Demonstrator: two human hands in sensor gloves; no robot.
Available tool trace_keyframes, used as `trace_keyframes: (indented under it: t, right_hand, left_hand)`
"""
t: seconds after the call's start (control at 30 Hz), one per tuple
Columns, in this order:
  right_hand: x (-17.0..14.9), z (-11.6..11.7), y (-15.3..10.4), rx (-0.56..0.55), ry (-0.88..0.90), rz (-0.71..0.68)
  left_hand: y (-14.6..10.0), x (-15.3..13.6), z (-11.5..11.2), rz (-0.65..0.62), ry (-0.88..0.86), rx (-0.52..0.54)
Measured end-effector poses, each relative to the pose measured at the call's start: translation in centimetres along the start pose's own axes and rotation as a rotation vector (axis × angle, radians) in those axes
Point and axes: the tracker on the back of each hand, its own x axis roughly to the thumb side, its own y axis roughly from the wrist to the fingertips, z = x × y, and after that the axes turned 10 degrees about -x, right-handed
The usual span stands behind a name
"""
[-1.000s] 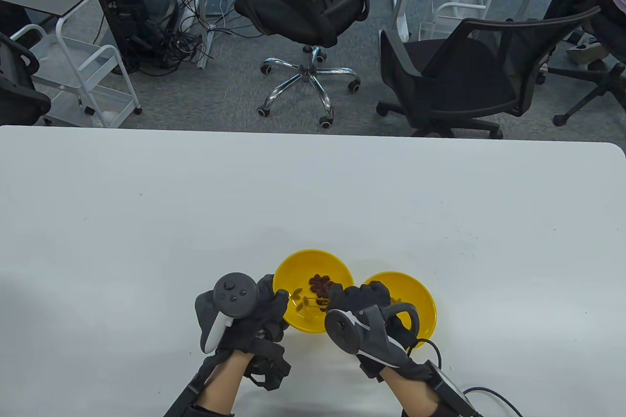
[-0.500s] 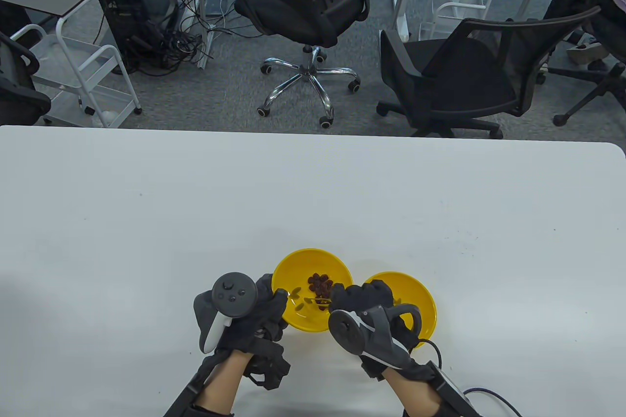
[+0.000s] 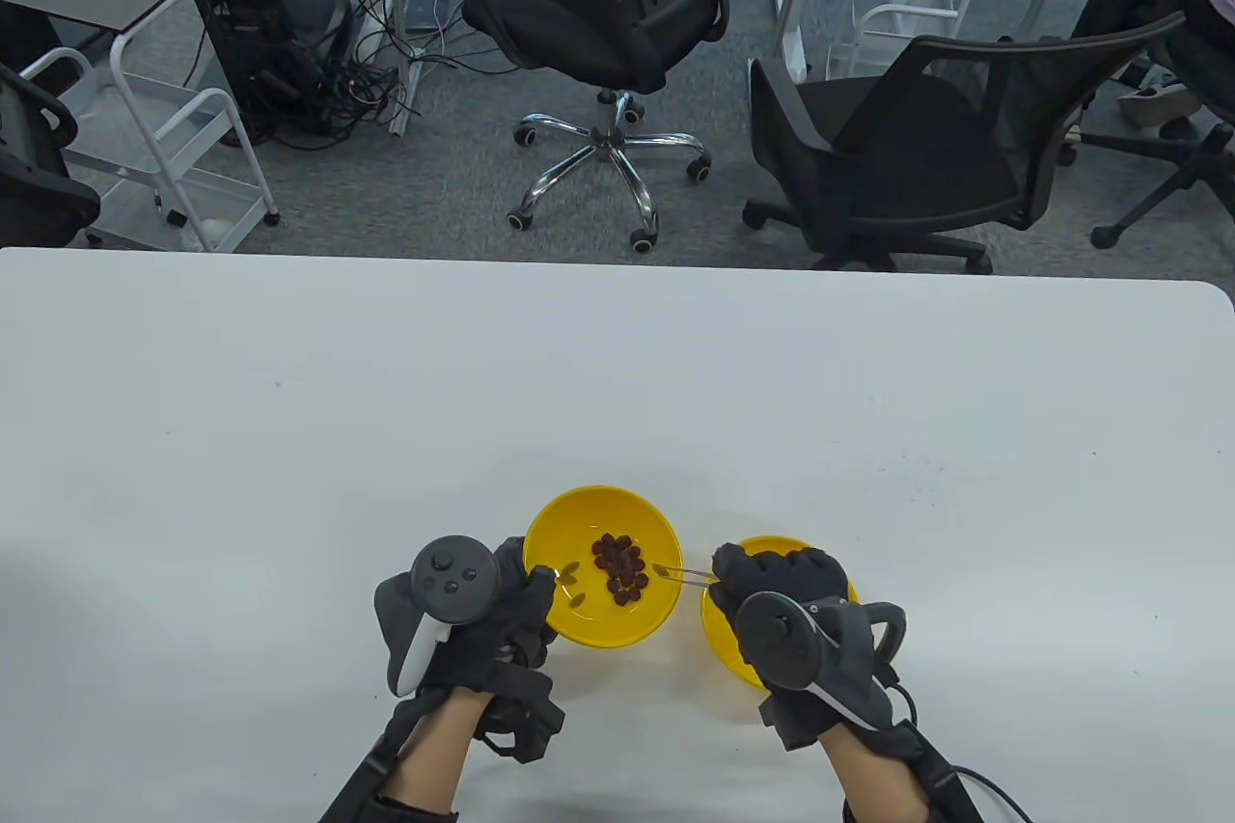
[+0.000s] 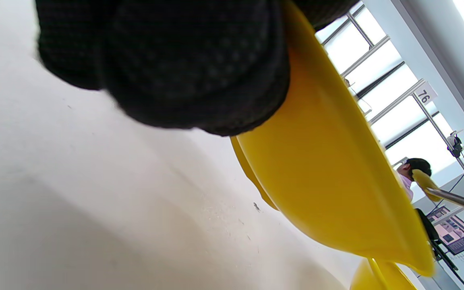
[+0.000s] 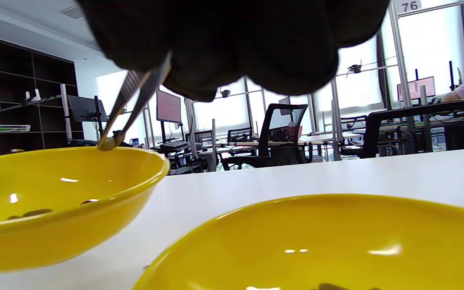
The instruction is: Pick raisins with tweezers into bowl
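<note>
The left hand [image 3: 482, 616] grips the near-left rim of the raisin bowl [image 3: 600, 640], w/ fingertips [image 4: 199, 76] pressed on its outer wall; in the left wrist view the bowl looks tipped. The right hand [image 3: 786, 606] pinches the tweezers [image 3: 687, 574], whose tips reach left over that bowl's right rim. The tips are closed on a small yellowish-brown bit [image 5: 107, 143], prob. a raisin, held just above the rim.

Progress, as a judgement: mid-transfer. A cluster of raisins [image 3: 619, 565] sits in the bowl by the left hand, approx. a dozen or more, so most of the job seems left. The second bowl [image 3: 719, 644] lies under the right hand, mostly hidden; the right wrist view shows a dark speck at its bottom edge, maybe a raisin already dropped, but can't tell for sure. Which bowl is source vs. target isn't certain either; the raisin pile suggests picking from the left-hand bowl into the right-hand one.

The tabletop [image 3: 289, 437] is white & smooth, w/ faint scuffs. Beyond the hands: gray carpet, two black office chairs [image 3: 888, 157], a white cart [image 3: 164, 157], cables & a PC tower on the far left. The wrist views show big windows, monitors, more desks.
</note>
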Motion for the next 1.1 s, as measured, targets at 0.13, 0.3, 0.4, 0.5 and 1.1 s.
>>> trace_keyframes:
  t: [0.13, 0.3, 0.4, 0.5, 1.1]
  right_hand:
    - [-2.3, -0.4, 0.2, 0.007, -0.031, 0.065]
    - [-4.7, -0.2, 0.5, 0.087, -0.067, 0.138]
    - [-5.7, 0.1, 0.7, 0.144, -0.085, 0.172]
    - [-6.1, 0.4, 0.8, 0.193, -0.134, 0.176]
    - [-5.9, 1.5, 0.8, 0.325, -0.240, 0.165]
  left_hand:
    - [0.0, 0.0, 0.1, -0.001, -0.003, 0.005]
    - [-0.1, 0.0, 0.1, -0.002, -0.003, 0.001]
    - [0.0, 0.0, 0.1, -0.002, -0.002, -0.002]
    - [0.0, 0.0, 0.1, -0.001, -0.001, -0.003]
    - [-0.1, 0.0, 0.1, -0.003, 0.000, -0.004]
